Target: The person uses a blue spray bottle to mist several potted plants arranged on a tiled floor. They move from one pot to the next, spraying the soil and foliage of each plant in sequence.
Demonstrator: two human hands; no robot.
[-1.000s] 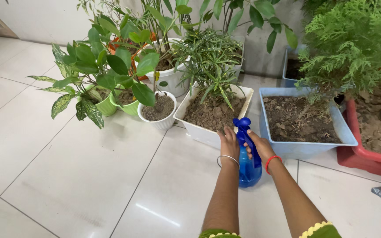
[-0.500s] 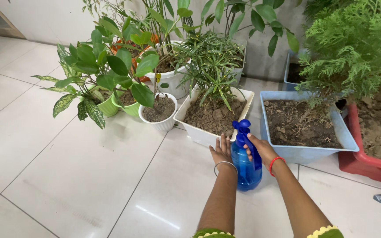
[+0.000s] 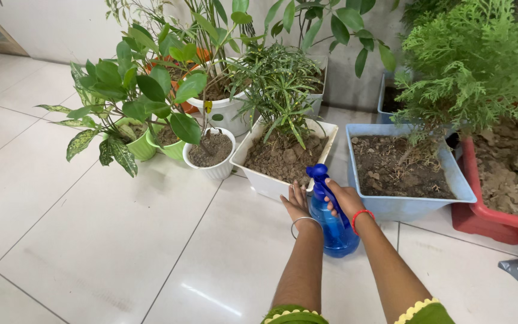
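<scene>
Currently right hand [image 3: 344, 198] clamps the translucent blue plastic spray bottle [image 3: 333, 223] over the tiled floor [image 3: 121, 240], left hand [image 3: 297, 204] open against its side; loose grip risks tipping it.

The spray bottle [image 3: 333, 228] is translucent blue plastic, glossy on its body, with an opaque blue plastic trigger head. The floor tiles [image 3: 91, 240] are pale, smooth and polished enough to throw back streaks of light. The white rectangular planter [image 3: 259, 177] and the light blue planter [image 3: 415, 205] look like smooth plastic with a slight sheen; the soil in both is dry, lumpy and matt. A thin shiny metal bangle [image 3: 304, 221] circles the left wrist, and a red thread band [image 3: 360, 216] the right.
</scene>
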